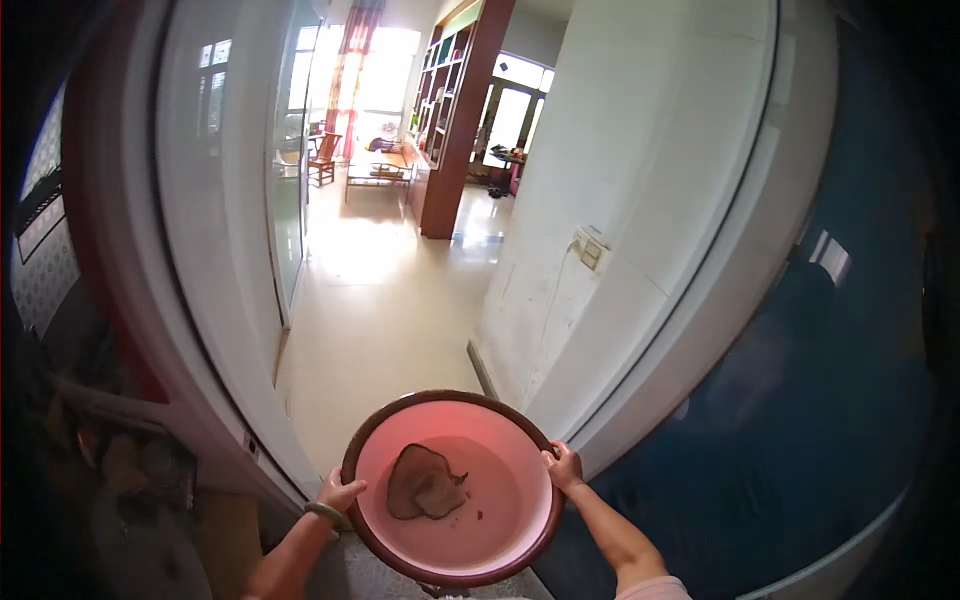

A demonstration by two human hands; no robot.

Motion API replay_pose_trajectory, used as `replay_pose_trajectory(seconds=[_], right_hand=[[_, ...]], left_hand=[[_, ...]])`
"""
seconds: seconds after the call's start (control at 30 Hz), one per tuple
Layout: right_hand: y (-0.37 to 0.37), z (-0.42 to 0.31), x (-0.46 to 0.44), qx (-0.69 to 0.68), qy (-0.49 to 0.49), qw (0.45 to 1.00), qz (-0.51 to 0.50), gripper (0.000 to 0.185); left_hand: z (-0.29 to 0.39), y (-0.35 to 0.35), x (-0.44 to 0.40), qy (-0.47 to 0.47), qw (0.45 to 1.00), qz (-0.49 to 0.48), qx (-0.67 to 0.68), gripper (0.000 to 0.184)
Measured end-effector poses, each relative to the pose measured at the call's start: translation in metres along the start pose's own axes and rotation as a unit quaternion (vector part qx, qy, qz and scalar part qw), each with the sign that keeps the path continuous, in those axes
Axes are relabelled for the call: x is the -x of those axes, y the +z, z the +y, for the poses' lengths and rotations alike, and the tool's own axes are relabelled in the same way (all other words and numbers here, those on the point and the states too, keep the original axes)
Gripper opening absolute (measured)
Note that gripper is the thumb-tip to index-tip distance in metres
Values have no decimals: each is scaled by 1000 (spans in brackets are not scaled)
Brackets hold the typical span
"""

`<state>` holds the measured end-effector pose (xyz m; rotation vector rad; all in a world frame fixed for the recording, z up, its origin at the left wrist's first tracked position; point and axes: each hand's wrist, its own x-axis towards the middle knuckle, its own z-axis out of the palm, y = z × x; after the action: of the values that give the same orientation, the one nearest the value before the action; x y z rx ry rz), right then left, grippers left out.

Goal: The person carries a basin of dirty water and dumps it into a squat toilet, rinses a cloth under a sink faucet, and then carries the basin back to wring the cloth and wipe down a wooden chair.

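A large round basin (520,440), pink inside with a dark brown rim, is held in front of me between both hands. My left hand (340,497) grips the rim at its left side, a bangle on the wrist. On the opposite side my right hand (563,467) is closed around the rim, thumb on top. Inside the basin lies a crumpled grey-brown cloth (425,483) with a dark edge, left of centre. A few small dark bits (479,515) are scattered on the basin's bottom beside it. Whether there is water in the basin I cannot tell.
White door frames flank a doorway, left (215,250) and right (690,330). Beyond runs a pale tiled floor (370,330). A wall socket (590,250) sits on the right wall. Farther off stand a shelf unit (445,90), a wooden chair (324,158) and a bench (378,170).
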<state>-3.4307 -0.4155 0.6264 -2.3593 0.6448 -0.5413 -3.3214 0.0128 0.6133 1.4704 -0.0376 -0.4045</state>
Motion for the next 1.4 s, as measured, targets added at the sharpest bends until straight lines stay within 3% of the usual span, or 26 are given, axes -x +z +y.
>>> replay_pose_trajectory(seconds=[0.2,0.33,0.47,0.53,0.57,0.73,0.8,0.93,1.0,1.07,1.23,1.33,1.4], right_hand=[[61,-2,-129,-21,-83,996,-30,37],[93,-25,-207,-22,-101,992,-69,39],[129,-39,-280,-36,-94,989,-109,39],[149,-44,-315,-21,-98,990,-96,39],[158,-42,-339,-18,-96,990,-104,39],[179,-65,-427,-8,-63,990,-124,38],[188,-76,-464,-1,-91,991,-99,37],[209,-92,-537,8,-85,991,-101,36],[222,-104,-580,22,-94,990,-99,36],[236,-115,-623,-15,-35,991,-132,36],[285,-127,-744,1,-109,987,-115,35],[308,-149,-801,3,-143,983,-117,35],[327,-165,-840,-13,-100,983,-156,37]], left_hand=[[14,0,-67,-23,990,92,-101,45],[41,13,-107,-7,983,152,-104,34],[60,11,-180,2,983,156,-100,32],[83,16,-214,-61,981,153,-102,34],[80,11,-240,2,985,131,-113,33],[115,17,-333,-32,988,119,-95,34],[139,20,-366,-53,989,98,-94,35],[160,19,-449,-26,992,102,-64,33],[163,16,-495,-48,986,124,-97,38],[169,16,-536,-49,989,121,-74,41],[185,15,-640,-49,985,138,-86,47],[206,15,-691,-52,988,135,-56,41],[211,16,-725,-25,981,186,-36,34]])
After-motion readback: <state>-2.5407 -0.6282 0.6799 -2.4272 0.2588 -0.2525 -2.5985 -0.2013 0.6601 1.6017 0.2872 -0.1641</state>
